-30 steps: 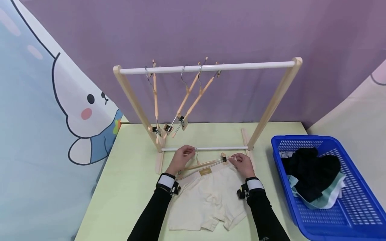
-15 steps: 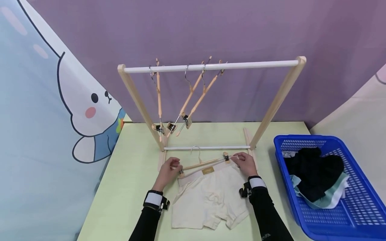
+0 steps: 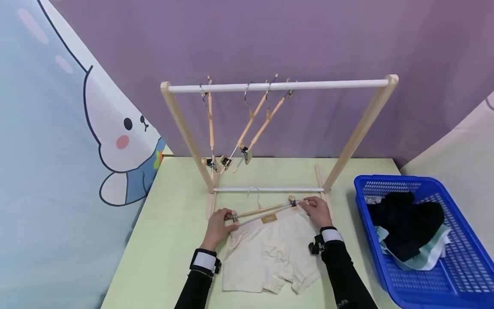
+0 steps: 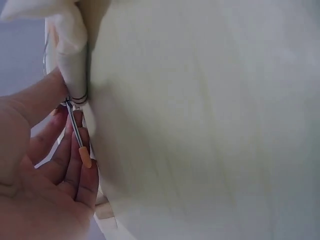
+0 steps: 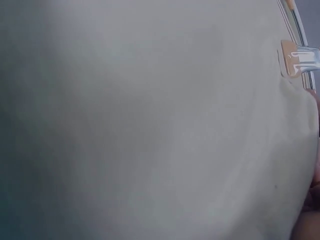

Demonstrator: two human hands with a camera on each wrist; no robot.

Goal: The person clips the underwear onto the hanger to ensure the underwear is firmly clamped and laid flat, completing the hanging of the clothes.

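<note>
the head view looks forward and down from above the table (image 3: 170, 223), taking in the whole drying rack (image 3: 278, 86) against the wall. the left wrist view sits very close, looking past the left hand (image 4: 45, 170) at the cream shorts (image 4: 200, 125). the right wrist view is closer still, filled by that cloth (image 5: 150, 125) and one hanger clip (image 5: 299, 59). all three share the shorts (image 3: 270, 253).
</note>
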